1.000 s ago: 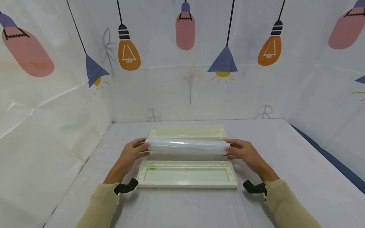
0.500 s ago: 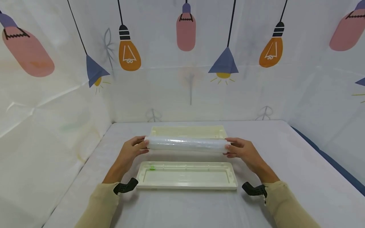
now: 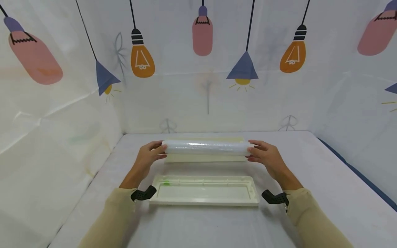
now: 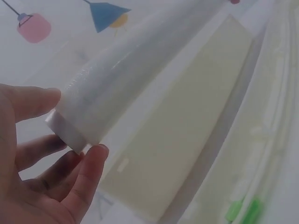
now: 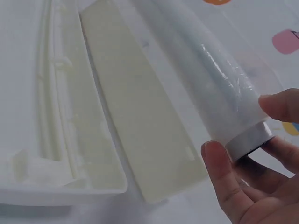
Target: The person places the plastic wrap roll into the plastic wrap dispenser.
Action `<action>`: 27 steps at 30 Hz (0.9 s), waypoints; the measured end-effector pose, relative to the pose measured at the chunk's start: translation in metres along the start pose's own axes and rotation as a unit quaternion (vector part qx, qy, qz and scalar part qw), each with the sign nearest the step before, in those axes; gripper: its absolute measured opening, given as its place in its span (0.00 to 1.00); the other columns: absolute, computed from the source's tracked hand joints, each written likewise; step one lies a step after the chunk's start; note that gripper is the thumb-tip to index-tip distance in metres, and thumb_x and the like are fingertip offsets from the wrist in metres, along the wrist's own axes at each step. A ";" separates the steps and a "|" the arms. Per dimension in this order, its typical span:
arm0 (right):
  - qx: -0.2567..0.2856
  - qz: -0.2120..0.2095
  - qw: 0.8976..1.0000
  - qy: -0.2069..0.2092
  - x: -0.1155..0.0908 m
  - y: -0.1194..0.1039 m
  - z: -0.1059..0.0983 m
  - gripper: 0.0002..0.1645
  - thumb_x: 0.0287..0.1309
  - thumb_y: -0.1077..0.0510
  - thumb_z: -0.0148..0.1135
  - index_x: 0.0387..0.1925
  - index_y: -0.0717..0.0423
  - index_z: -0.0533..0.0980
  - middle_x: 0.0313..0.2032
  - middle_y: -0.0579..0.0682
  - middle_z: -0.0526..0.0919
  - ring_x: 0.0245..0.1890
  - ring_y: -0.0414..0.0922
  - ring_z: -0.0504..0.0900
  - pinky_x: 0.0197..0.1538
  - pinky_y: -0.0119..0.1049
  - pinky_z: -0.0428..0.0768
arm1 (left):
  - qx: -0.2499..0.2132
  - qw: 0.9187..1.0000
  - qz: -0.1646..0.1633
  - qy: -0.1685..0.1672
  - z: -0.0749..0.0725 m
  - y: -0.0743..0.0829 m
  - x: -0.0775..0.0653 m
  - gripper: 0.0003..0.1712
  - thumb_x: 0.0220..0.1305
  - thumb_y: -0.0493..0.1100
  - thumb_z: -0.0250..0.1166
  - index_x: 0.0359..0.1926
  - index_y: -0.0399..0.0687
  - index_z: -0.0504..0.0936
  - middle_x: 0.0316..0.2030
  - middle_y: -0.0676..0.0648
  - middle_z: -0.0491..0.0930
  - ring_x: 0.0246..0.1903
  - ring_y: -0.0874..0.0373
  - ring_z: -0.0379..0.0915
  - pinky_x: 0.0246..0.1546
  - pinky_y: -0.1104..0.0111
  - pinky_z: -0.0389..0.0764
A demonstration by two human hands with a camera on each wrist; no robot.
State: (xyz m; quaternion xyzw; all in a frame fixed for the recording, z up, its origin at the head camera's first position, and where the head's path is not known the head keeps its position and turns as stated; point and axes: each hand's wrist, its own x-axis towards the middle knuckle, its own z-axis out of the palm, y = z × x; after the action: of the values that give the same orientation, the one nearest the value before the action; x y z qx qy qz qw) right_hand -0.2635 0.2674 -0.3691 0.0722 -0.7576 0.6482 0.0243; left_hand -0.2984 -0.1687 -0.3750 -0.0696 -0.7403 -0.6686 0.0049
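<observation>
A roll of plastic wrap (image 3: 207,147) is held level in the air by both hands, one at each end. My left hand (image 3: 146,159) grips the left end of its core, with the thumb and fingers around it in the left wrist view. The right end is pinched by my right hand (image 3: 271,162), clearly seen in the right wrist view. Beneath and behind the roll stands a cream plastic box (image 3: 204,158), its far part covered by the roll. Nearer to me lies the box's cream lid (image 3: 203,194), inner side up, with a small green slider (image 3: 166,183) on its track.
The white table (image 3: 204,227) carries the box and lid. White sheets printed with lamps (image 3: 243,65) and bulbs form walls behind and to the left. A dark blue strip (image 3: 356,168) runs along the right edge.
Both hands have lifted the roll and carried it away from me, so it now covers the box's top. The box's front wall shows below it. The lid has stayed in place.
</observation>
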 end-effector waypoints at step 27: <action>-0.006 0.014 1.000 0.005 0.030 -0.021 0.004 0.38 0.68 0.57 0.65 0.70 0.69 0.62 0.64 0.68 0.67 0.49 0.47 0.81 0.55 0.47 0.80 | 0.007 1.000 -0.003 -0.019 -0.007 0.015 0.023 0.33 0.69 0.41 0.66 0.69 0.32 0.68 0.60 0.35 0.71 0.51 0.51 0.78 0.54 0.68 0.80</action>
State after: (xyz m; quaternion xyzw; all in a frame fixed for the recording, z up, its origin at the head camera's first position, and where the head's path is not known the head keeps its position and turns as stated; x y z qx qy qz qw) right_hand -0.2897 0.2576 -0.3448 0.0581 -0.7621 0.6446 0.0189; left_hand -0.3204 -0.1717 -0.3569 -0.0799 -0.7452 -0.6619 -0.0106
